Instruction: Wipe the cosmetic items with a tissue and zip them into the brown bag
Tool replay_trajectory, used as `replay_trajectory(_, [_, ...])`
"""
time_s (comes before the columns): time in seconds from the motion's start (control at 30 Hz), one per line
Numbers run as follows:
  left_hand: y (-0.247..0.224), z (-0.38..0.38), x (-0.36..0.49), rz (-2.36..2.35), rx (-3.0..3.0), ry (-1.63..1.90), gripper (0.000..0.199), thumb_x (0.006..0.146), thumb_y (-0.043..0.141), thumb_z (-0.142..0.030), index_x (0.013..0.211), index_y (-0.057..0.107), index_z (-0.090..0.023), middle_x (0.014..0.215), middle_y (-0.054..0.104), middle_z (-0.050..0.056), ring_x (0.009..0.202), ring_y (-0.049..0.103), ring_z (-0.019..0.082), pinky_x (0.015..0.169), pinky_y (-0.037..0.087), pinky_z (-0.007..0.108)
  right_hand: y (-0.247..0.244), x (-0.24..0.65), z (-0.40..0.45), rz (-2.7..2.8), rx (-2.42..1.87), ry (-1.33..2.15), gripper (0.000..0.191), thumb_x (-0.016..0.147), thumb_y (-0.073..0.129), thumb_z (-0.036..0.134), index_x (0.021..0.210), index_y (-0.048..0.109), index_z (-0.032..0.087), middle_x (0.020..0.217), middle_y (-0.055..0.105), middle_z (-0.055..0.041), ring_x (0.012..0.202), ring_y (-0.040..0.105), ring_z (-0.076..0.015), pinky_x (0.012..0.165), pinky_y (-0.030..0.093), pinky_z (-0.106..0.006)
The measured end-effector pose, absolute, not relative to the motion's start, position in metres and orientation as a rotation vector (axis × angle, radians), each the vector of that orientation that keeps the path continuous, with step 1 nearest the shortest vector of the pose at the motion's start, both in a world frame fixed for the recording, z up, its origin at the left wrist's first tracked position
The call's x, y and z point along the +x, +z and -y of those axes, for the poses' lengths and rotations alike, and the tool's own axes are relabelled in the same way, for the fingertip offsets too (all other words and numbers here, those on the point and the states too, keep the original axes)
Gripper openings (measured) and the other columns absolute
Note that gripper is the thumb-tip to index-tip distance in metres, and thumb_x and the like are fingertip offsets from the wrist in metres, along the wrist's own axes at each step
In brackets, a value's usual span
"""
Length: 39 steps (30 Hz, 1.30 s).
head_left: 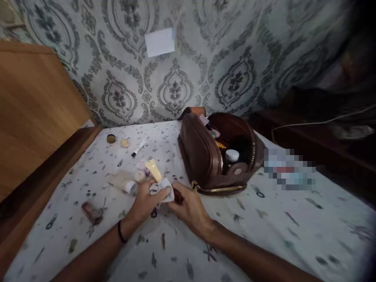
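One white piece, cloth or paper undetermined, carrying dark marks: creased, tilted, gripped by the left hand (146, 199), its right edge reaching the fingers of the right hand (190, 209). Point of reference: white piece (167, 195). One dark red-brown item (178, 196), glossy: held between thumb and fingers of the right hand, just beside the white piece; mostly covered, full shape undetermined.

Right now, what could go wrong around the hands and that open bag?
The left hand, holding a white item, is close to the white-capped tube; a sideways move could knock it. The brown bag gapes open near the right hand; a bump might shift the white-topped container inside.
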<state>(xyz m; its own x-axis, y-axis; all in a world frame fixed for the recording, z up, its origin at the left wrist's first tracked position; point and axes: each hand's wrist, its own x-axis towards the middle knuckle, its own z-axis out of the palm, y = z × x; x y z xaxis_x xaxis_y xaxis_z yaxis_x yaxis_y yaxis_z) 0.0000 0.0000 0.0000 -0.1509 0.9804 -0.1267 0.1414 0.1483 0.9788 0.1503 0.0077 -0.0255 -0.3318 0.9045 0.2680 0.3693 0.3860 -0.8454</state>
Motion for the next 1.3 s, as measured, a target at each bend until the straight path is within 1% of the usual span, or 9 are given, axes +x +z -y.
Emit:
replay_trajectory(0.23, [-0.006,-0.012,-0.015,-1.464,0.878,1.473,0.035,0.068,0.075,-0.046,0.088,0.067,-0.018,0.081,0.070,0.002,0.075,0.064,0.017,0.062,0.048,0.024,-0.019,0.151,-0.009,1.984,-1.002,1.034,0.025,0.088,0.055,0.034,0.069,0.049,0.019,0.062,0.045,0.0044,0.059,0.043,-0.0101,0.055,0.030,-0.022])
replay_trajectory(0.4, [-0.014,-0.018,-0.020,-1.418,0.713,1.532,0.037,0.076,0.072,-0.045,0.104,0.065,-0.023,0.108,0.070,0.008,0.102,0.066,0.022,0.070,0.050,0.026,-0.015,0.157,-0.014,1.968,-0.806,1.433,0.041,0.095,0.044,0.052,0.075,0.053,0.017,0.062,0.048,0.0031,0.053,0.045,-0.0094,0.052,0.033,-0.023])
replay_trajectory(0.5, [-0.015,-0.019,-0.023,-1.413,0.697,1.575,0.035,0.078,0.071,-0.043,0.106,0.064,-0.024,0.113,0.069,0.009,0.110,0.063,0.023,0.073,0.050,0.026,-0.015,0.156,-0.013,1.843,-0.726,1.715,0.045,0.092,0.047,0.060,0.083,0.054,0.017,0.071,0.055,0.0011,0.052,0.047,-0.0078,0.048,0.033,-0.021])
replay_trajectory(0.63, [-0.016,-0.018,-0.026,-1.397,0.719,1.608,0.033,0.075,0.074,-0.037,0.103,0.064,-0.023,0.102,0.070,0.009,0.101,0.065,0.023,0.066,0.048,0.025,-0.019,0.150,-0.009,1.620,-0.674,1.920,0.044,0.082,0.067,0.056,0.100,0.051,0.020,0.073,0.056,0.0048,0.052,0.049,-0.0065,0.048,0.037,-0.019])
replay_trajectory(0.73, [-0.018,-0.019,-0.026,-1.320,0.695,1.566,0.035,0.077,0.071,-0.040,0.107,0.063,-0.024,0.096,0.071,0.007,0.086,0.066,0.019,0.058,0.045,0.023,-0.021,0.147,-0.006,1.505,-0.667,1.960,0.048,0.070,0.081,0.049,0.092,0.048,0.021,0.068,0.052,0.0084,0.053,0.049,-0.0066,0.050,0.044,-0.019])
replay_trajectory(0.93, [-0.007,-0.012,-0.017,-1.228,0.841,1.464,0.042,0.075,0.070,-0.054,0.097,0.067,-0.018,0.081,0.069,0.003,0.070,0.061,0.015,0.058,0.045,0.023,-0.023,0.148,-0.012,1.453,-0.654,1.881,0.040,0.075,0.076,0.050,0.085,0.053,0.018,0.073,0.057,0.0050,0.058,0.060,-0.0081,0.053,0.045,-0.020])
replay_trajectory(1.07, [0.002,-0.003,-0.013,-1.129,1.232,1.150,0.045,0.073,0.073,-0.054,0.096,0.069,-0.016,0.078,0.068,0.002,0.058,0.056,0.012,0.055,0.045,0.022,-0.026,0.148,-0.020,1.358,-0.691,1.818,0.043,0.066,0.081,0.051,0.077,0.058,0.017,0.064,0.058,0.0047,0.054,0.057,-0.0095,0.051,0.045,-0.021])
replay_trajectory(1.17, [0.002,-0.001,-0.012,-1.072,1.359,1.047,0.048,0.078,0.068,-0.053,0.109,0.067,-0.016,0.088,0.069,0.005,0.064,0.059,0.014,0.060,0.049,0.025,-0.029,0.146,-0.023,1.335,-0.764,1.796,0.044,0.061,0.083,0.052,0.069,0.057,0.018,0.054,0.056,0.0054,0.049,0.053,-0.0097,0.049,0.044,-0.022])
replay_trajectory(1.3, [-0.001,-0.002,-0.016,-1.191,1.438,1.115,0.048,0.082,0.062,-0.056,0.108,0.068,-0.016,0.090,0.069,0.005,0.076,0.060,0.017,0.067,0.049,0.025,-0.028,0.148,-0.021,1.383,-0.864,1.747,0.049,0.058,0.083,0.057,0.072,0.056,0.018,0.057,0.059,0.0036,0.049,0.052,-0.0098,0.047,0.041,-0.022])
